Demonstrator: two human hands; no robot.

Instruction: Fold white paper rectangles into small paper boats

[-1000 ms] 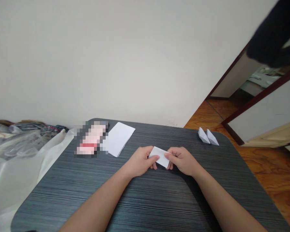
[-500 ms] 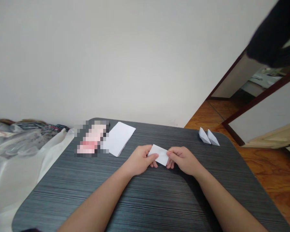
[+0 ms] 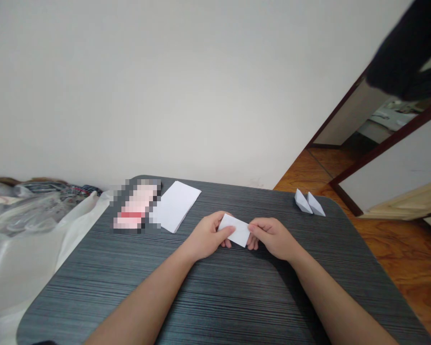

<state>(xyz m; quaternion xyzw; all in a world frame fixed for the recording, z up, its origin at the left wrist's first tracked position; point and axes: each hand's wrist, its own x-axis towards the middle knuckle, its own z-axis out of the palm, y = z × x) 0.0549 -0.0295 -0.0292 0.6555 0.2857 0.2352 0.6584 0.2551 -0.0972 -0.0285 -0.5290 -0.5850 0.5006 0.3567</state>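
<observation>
A small folded piece of white paper (image 3: 240, 234) is held between my two hands, over the middle of the dark table (image 3: 215, 297). My left hand (image 3: 209, 235) grips its left end, with the thumb lying across the top face and the fingers underneath. At the right end, my right hand (image 3: 272, 237) pinches the paper's edge between thumb and fingers. Two folded white paper boats (image 3: 303, 201) stand side by side near the far right corner. To the left of my hands lies a stack of white paper sheets (image 3: 177, 206).
A blurred-out pinkish flat object (image 3: 136, 206) lies left of the stack. Plastic-wrapped bundles (image 3: 50, 206) are heaped beyond the table's left edge. A pale wall (image 3: 201, 96) rises behind the table. On the right are a wooden floor (image 3: 402, 244) and a doorway.
My left thumb has shifted slightly up and further onto the paper, and the left hand has moved a little. Both hands still hold the paper; the rest is unchanged.
</observation>
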